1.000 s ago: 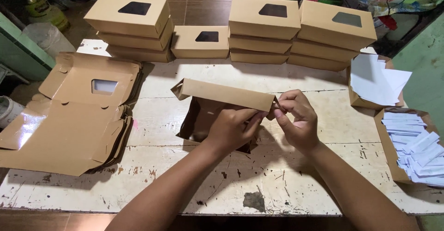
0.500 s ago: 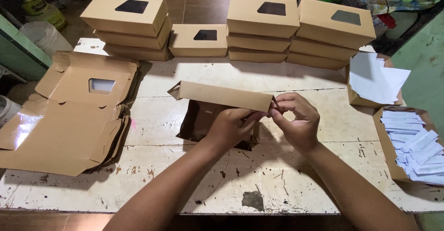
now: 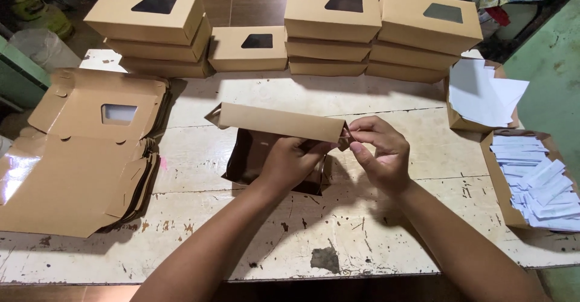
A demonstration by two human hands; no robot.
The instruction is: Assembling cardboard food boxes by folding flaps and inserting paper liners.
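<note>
A partly folded brown cardboard box (image 3: pixel 275 122) is held up over the middle of the worn white table (image 3: pixel 393 102). Its long side wall faces me and its dark inside hangs below. My left hand (image 3: pixel 290 163) grips the box from underneath, near its middle. My right hand (image 3: pixel 377 154) pinches the small corner flap at the wall's right end between thumb and fingers. The lower part of the box is hidden behind my left hand.
Finished windowed boxes stand in stacks (image 3: pixel 151 27) (image 3: pixel 251 48) (image 3: pixel 332 27) (image 3: pixel 426 33) along the far edge. A pile of flat box blanks (image 3: pixel 78 157) lies at the left. At the right, open cartons hold white paper sheets (image 3: pixel 483 90) and slips (image 3: pixel 538 181).
Both hands have kept hold of the box, which sits slightly lower and closer to me. The right fingers have worked along the corner flap.
</note>
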